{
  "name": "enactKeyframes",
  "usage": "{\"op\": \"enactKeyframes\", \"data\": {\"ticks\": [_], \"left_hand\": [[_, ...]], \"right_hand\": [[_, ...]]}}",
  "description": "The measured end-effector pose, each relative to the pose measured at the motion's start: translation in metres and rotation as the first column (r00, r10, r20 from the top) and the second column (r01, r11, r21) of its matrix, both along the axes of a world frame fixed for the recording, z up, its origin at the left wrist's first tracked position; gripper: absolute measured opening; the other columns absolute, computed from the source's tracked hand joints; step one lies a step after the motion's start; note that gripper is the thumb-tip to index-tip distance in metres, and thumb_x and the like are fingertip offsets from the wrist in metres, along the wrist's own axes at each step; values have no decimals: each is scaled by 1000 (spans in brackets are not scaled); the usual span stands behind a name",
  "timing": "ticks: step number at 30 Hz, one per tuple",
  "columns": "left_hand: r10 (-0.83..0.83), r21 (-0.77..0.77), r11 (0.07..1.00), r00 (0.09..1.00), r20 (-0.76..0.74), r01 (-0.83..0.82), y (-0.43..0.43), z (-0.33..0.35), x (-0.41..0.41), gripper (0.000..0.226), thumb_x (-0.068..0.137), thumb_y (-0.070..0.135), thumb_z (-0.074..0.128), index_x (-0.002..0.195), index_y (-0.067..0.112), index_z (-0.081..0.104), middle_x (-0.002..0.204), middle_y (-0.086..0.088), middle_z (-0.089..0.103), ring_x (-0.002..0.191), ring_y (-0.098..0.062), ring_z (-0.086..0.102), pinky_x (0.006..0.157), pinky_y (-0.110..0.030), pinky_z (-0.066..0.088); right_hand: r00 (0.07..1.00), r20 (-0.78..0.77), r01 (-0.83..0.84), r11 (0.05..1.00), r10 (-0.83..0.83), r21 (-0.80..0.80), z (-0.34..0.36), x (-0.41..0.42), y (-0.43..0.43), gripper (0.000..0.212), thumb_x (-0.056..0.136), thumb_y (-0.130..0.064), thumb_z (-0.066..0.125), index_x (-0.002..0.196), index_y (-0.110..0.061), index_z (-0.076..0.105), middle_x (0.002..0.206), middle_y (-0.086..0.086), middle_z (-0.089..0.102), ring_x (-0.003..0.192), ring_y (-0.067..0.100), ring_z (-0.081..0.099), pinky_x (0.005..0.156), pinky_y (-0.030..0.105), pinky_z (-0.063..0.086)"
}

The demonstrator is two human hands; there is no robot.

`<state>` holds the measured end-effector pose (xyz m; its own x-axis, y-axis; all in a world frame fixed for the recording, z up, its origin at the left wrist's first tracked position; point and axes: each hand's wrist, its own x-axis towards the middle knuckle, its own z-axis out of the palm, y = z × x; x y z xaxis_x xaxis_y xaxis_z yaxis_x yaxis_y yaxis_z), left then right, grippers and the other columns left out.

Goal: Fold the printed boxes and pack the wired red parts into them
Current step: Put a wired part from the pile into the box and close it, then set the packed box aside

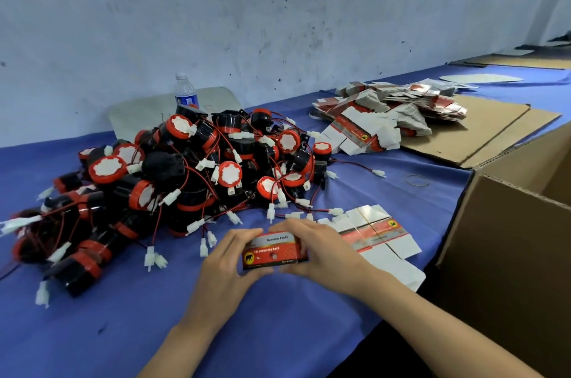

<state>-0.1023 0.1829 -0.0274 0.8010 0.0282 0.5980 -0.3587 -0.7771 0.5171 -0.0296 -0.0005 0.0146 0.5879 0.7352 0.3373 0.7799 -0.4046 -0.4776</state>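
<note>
**One box formed, most of the pile left**

The printed box (275,251) sits at the table (278,331) front, with left grip (225,257) and right grip (321,251) clasping its ends. Can't tell if it's filled. Flat blanks (377,235) lie beside it, and the wired red parts (185,174) are heaped behind. Packing looks mostly undone.

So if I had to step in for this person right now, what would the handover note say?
Left hand: holds the left end of a folded printed box.
Right hand: holds its right end and top.
Things: the pile of wired red parts lies behind the hands. A few flat boxes lie by the right hand, with a bigger stack of flat boxes farther back. An open carton is on the right.
Done: this one box is folded into shape; whether a part is inside cannot be seen.
Left: nearly everything; the whole pile is unpacked.
</note>
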Motion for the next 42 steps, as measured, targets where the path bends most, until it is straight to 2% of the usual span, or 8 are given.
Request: {"op": "enactKeyframes", "data": {"ticks": [5, 12, 22, 26, 29, 31, 34, 42], "left_hand": [[51, -396, 917, 998, -21, -55, 6, -1, 1, 74, 80, 34, 70, 142, 48, 31, 134, 41, 39, 120, 14, 45, 94, -9, 38], [121, -544, 823, 986, -116, -165, 17, -9, 8, 65, 96, 24, 53, 145, 48, 17, 138, 15, 45, 113, -1, 56, 99, -32, 41], [161, -493, 843, 976, -148, -214, 23, -14, 16, 61, 100, 18, 48, 113, 76, 33, 133, 21, 51, 107, -12, 63, 97, -23, 31], [160, -483, 840, 964, -212, -245, 25, -20, 17, 53, 99, 22, 48, 138, 51, 28, 114, 38, 54, 105, -12, 64, 93, -27, 33], [157, -492, 834, 962, -223, -251, 23, -18, 16, 52, 100, 22, 48, 141, 47, 28, 116, 32, 54, 102, -6, 64, 91, -25, 35], [154, -502, 827, 961, -229, -252, 21, -14, 14, 52, 100, 23, 48, 141, 46, 28, 117, 30, 53, 102, -4, 63, 93, -29, 38], [152, -506, 824, 959, -239, -257, 17, -11, 11, 51, 100, 22, 48, 141, 46, 29, 116, 29, 53, 103, -5, 63, 93, -32, 39], [24, -17, 1000, 995, -97, -26, -10, 0, -5, 45, 96, 22, 50, 134, 44, 42, 126, 21, 51, 112, 7, 49, 89, -28, 42]], "right_hand": [[883, -468, 268, 859, -37, 436, 5, -9, -21, 46, 74, -18, 81, 113, -30, 60, 105, -9, 69, 99, 5, 63, 83, 23, 52], [254, -819, 888, 212, 514, 408, 43, -7, -73, 43, 59, -23, 77, 96, -6, 64, 95, 12, 68, 78, 25, 65, 52, 22, 53], [697, -167, 684, -577, 698, 446, 103, 12, -168, 53, 81, -25, 74, 117, 7, 51, 114, 31, 60, 101, 41, 64, 70, 34, 60], [595, -367, 746, -323, 715, 582, 90, 17, -154, 54, 83, -28, 69, 115, 13, 53, 105, 28, 67, 98, 34, 68, 79, 34, 59], [662, -749, 678, 406, 26, 613, 62, 14, -123, 26, 89, -18, 65, 111, -3, 66, 95, 7, 72, 90, 18, 69, 87, 32, 56], [752, -507, 564, 810, -422, 162, 34, 6, -103, 45, 78, -35, 76, 119, -20, 63, 110, -5, 67, 103, 8, 61, 95, 28, 49], [828, -192, 464, 836, -527, -295, 0, -5, -83, 64, 72, -57, 72, 125, -25, 57, 121, -9, 61, 113, 11, 54, 93, 29, 44], [901, 24, 400, 810, -432, -430, 0, 6, -80, 41, 85, -50, 59, 107, -16, 64, 103, 2, 66, 96, 24, 57, 82, 36, 47]]}}
